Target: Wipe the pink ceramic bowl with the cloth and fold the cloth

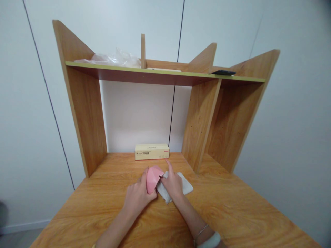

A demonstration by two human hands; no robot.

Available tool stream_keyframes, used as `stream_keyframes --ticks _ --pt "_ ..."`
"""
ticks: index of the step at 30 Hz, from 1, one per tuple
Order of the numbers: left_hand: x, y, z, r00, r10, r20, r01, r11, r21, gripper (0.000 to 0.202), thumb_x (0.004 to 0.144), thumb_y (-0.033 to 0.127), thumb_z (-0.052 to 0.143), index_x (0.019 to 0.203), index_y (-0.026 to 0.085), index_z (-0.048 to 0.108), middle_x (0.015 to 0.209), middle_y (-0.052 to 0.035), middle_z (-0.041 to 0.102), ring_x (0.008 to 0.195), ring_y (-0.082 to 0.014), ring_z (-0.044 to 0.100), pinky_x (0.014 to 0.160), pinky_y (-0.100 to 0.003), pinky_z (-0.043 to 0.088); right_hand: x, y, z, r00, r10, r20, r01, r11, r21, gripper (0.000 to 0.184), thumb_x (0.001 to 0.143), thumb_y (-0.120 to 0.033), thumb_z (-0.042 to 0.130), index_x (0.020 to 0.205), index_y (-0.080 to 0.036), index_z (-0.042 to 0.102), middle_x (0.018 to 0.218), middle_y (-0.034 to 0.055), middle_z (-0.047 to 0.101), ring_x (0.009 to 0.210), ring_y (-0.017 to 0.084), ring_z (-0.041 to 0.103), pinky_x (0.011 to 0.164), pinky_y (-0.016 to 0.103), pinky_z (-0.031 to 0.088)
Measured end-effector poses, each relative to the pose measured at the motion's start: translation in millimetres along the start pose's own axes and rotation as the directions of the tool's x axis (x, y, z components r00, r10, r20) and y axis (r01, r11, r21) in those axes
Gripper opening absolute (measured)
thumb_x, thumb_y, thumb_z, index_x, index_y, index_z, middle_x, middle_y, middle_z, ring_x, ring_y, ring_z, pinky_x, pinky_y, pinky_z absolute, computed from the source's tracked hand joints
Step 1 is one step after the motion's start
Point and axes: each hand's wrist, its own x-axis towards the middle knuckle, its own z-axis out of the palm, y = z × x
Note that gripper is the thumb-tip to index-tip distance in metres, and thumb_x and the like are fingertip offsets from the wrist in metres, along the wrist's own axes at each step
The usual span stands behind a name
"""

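Pink, the bowl (pixel 153 179) sits tilted over the surface (pixel 160 225), grasped by the left hand (pixel 137 191), likely for steadiness, its opening towards the right hand (pixel 173 182), whose grip I cannot tell. The cloth (pixel 187 185) lies beneath; the box (pixel 152 152) rests farther back, perhaps out of the way.
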Motion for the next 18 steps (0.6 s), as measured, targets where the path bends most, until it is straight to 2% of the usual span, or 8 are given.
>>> stream_keyframes --ticks 2,4,8,12,15,18 --pt "0 2 -0.7 1.000 -0.002 0.006 0.002 1.000 -0.012 0.072 0.073 0.043 0.049 0.134 0.017 0.021 0.109 -0.0122 0.059 0.095 -0.0272 0.057 0.076 -0.031 0.040 0 0 -3 0.994 -0.082 -0.070 0.081 0.997 -0.013 0.068 0.075 -0.028 0.048 0.135 -0.019 0.015 0.076 0.0023 0.066 0.075 0.020 0.060 0.062 0.025 0.034" --pt "0 3 -1.6 1.000 -0.014 0.015 0.015 1.000 -0.023 0.074 0.072 0.046 0.049 0.134 0.017 0.020 0.107 -0.0121 0.060 0.095 -0.0272 0.057 0.077 -0.031 0.039 -1 0 -6 0.989 -0.110 -0.102 0.108 0.994 -0.029 0.070 0.074 -0.025 0.049 0.135 -0.020 0.014 0.078 0.0024 0.066 0.075 0.019 0.060 0.062 0.024 0.034" --pt "-1 0 -0.8 1.000 0.025 0.018 -0.025 0.999 -0.040 0.076 0.072 0.048 0.049 0.135 0.018 0.018 0.105 -0.0107 0.061 0.096 -0.0271 0.057 0.078 -0.031 0.039 0 2 -8 0.998 -0.058 -0.036 0.057 0.998 -0.023 0.073 0.074 -0.027 0.050 0.135 -0.019 0.011 0.083 0.0047 0.066 0.077 0.020 0.060 0.060 0.025 0.034" --pt "0 -10 3.8 0.994 0.110 -0.025 -0.112 0.990 -0.088 0.073 0.074 0.047 0.048 0.136 0.023 0.015 0.107 -0.0070 0.061 0.095 -0.0258 0.058 0.078 -0.031 0.040 -1 7 -3 0.992 -0.122 -0.013 0.123 0.992 0.020 0.070 0.074 -0.021 0.047 0.135 -0.019 0.013 0.083 0.0044 0.066 0.077 0.020 0.060 0.063 0.025 0.034" --pt "2 -16 6.7 0.990 0.092 -0.104 -0.110 0.978 -0.180 0.076 0.076 0.049 0.046 0.136 0.022 0.010 0.116 -0.0077 0.055 0.098 -0.0245 0.056 0.080 -0.031 0.040 -1 10 2 0.993 -0.109 -0.037 0.113 0.984 0.134 0.066 0.074 -0.018 0.045 0.134 -0.018 0.018 0.078 0.0034 0.065 0.075 0.020 0.060 0.064 0.025 0.036" --pt "4 -19 9.3 0.991 0.033 -0.128 -0.068 0.957 -0.281 0.085 0.074 0.050 0.050 0.137 0.016 0.003 0.122 -0.0127 0.049 0.100 -0.0261 0.054 0.078 -0.033 0.042 1 10 5 0.996 -0.057 -0.069 0.078 0.928 0.364 0.058 0.076 -0.019 0.041 0.132 -0.019 0.023 0.087 0.0036 0.065 0.080 0.018 0.059 0.067 0.025 0.040"
